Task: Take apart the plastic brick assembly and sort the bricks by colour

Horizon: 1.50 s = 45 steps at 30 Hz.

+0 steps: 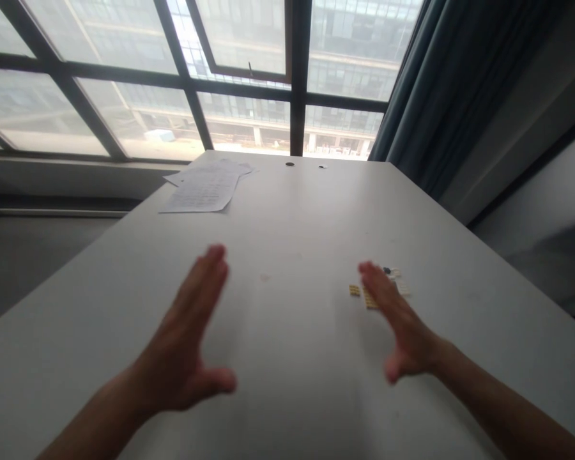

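Both hands are raised over a white table (292, 211), palms facing each other and well apart. On the left, my left hand (186, 338) has its fingers stretched out and its thumb pointing inward, with nothing in it. My right hand (397, 326) is likewise outstretched, thumb spread from the fingers, and holds nothing. Small yellow pieces with dark marks (354, 291) lie near the right fingertips, some partly hidden behind that hand. Just beyond them are small white pieces (403, 287) and a small dark piece (387, 271).
Printed papers (204, 188) overlap at the table's far left corner. Near the far edge are a dark round spot (290, 164) and a small black-and-white item (322, 167). Windows stand behind the table, with a dark curtain (426, 83) at the right.
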Each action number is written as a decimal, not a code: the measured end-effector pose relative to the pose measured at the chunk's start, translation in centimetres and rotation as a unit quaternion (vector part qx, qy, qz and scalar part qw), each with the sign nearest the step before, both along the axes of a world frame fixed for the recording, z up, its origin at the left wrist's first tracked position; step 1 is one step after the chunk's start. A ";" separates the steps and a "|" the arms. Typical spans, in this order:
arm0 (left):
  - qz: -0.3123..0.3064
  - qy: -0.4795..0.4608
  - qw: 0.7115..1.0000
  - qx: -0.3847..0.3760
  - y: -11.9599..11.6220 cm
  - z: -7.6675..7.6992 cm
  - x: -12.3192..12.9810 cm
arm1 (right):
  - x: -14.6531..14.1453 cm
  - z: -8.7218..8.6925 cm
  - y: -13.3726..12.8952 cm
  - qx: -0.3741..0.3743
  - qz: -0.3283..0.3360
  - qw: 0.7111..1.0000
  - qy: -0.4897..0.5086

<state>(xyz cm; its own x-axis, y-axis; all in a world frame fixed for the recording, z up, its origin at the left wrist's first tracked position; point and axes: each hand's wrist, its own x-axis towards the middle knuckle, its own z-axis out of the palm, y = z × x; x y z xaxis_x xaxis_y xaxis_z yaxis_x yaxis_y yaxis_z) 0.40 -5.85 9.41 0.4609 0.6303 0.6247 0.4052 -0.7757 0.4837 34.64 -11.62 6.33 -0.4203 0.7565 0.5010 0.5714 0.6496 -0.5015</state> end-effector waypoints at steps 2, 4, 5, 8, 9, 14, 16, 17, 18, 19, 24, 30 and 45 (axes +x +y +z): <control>-0.096 0.221 0.970 0.025 -1.4 -2.2 0.0 | -1.7 -0.6 -0.9 -0.036 0.110 0.975 -0.189; -0.152 0.333 0.930 -0.014 -2.0 -4.7 0.1 | -2.9 -1.6 -1.2 -0.095 0.169 0.947 -0.257; -0.175 0.363 0.914 -0.037 -2.0 -5.7 0.1 | -3.3 -2.1 -1.2 -0.123 0.182 0.939 -0.264; -0.203 0.387 0.896 -0.084 -1.9 -7.5 0.1 | -3.7 -3.1 -0.8 -0.175 0.191 0.931 -0.256; -0.204 0.385 0.895 -0.093 -1.9 -7.7 0.1 | -3.6 -3.3 -0.7 -0.183 0.191 0.931 -0.253; -0.207 0.369 0.899 -0.111 -2.1 -7.4 0.0 | -3.4 -3.1 -0.8 -0.191 0.192 0.930 -0.246; -0.208 0.367 0.900 -0.112 -2.2 -7.2 0.1 | -3.4 -3.0 -0.8 -0.192 0.194 0.930 -0.247; -0.207 0.370 0.899 -0.111 -2.2 -7.1 0.1 | -3.4 -3.0 -0.8 -0.190 0.193 0.930 -0.247; -0.206 0.372 0.899 -0.108 -2.2 -7.0 0.2 | -3.4 -3.0 -0.8 -0.188 0.191 0.931 -0.248; -0.203 0.375 0.899 -0.103 -2.2 -6.9 0.2 | -3.4 -3.0 -0.8 -0.185 0.188 0.932 -0.250; -0.189 0.361 0.912 -0.043 -2.2 -7.3 0.1 | -3.7 -3.4 -1.1 -0.139 0.175 0.937 -0.269; -0.103 0.294 0.945 0.099 -1.9 -9.4 -1.1 | 2.9 -5.5 -1.5 0.032 0.009 0.953 -0.300; 0.001 0.314 0.949 -0.038 0.8 -11.4 -2.8 | 5.2 -6.1 7.6 -0.120 -0.013 0.945 -0.303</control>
